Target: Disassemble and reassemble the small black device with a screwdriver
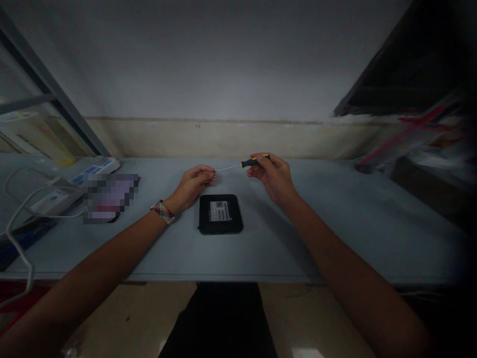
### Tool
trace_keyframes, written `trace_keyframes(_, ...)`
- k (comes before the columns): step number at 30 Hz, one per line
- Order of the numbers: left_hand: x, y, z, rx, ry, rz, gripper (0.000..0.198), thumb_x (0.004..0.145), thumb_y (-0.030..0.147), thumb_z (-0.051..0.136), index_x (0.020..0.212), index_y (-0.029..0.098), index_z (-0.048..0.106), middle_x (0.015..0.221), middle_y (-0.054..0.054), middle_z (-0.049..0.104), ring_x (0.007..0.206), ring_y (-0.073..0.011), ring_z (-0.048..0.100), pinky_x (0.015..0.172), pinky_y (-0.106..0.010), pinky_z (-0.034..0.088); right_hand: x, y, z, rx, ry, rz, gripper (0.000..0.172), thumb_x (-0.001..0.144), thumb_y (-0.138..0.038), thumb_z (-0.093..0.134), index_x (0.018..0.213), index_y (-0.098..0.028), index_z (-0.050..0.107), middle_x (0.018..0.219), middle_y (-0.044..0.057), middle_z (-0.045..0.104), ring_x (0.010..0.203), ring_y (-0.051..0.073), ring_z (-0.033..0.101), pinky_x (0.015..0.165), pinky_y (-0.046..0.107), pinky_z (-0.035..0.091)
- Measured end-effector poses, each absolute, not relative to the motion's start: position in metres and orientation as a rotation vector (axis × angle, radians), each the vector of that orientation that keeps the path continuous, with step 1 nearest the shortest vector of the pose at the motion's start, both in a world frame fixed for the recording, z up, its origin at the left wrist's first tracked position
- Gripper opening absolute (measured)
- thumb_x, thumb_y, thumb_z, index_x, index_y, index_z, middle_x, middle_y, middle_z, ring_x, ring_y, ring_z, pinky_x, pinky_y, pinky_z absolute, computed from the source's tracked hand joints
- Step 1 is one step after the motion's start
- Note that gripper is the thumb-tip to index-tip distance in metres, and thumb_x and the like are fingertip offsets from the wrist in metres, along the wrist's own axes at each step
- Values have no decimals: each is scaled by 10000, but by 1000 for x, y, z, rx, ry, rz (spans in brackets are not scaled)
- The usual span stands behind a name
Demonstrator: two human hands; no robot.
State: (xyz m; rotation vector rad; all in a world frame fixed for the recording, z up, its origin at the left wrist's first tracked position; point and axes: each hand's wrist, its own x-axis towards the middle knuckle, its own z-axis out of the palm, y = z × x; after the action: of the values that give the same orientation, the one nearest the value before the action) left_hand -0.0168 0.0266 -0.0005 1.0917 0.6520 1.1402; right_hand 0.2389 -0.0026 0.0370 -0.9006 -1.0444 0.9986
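Note:
My right hand (271, 175) is closed around the black and yellow handle of a small screwdriver (249, 162), held above the grey table (335, 223). Its thin metal shaft points left, and its tip meets the pinched fingers of my left hand (194, 183). Whether those fingers hold anything besides the tip is too small to see. A colourful band sits on my left wrist. Below and between both hands a small black square box (220, 214) lies flat on the table, a white label on its upper face.
At the left of the table lie a blurred flat object (108, 197), white devices with blue labels (95, 168) and a white cable (18, 219). A metal rack stands at far left. Cluttered shelves with plastic-wrapped items (413, 134) fill the right side.

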Motion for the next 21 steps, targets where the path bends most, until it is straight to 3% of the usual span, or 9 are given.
trace_keyframes(10,-17,28,-2,1119,636,1151,206,811,278,921,927,186,778,915,-35,780,859,-153,713,848,-312,551,238,-5,40,-896,-1053,985,293,818,-484,907,924,-229,808,698,-18,723,630,132,710,686,311,654)
trace_keyframes(21,-17,31,-5,1097,632,1154,223,786,283,934,898,180,770,886,-32,779,834,-150,705,854,-315,542,239,-7,43,-904,-1095,960,340,801,-528,929,931,-241,802,726,-16,723,633,131,699,685,313,657)
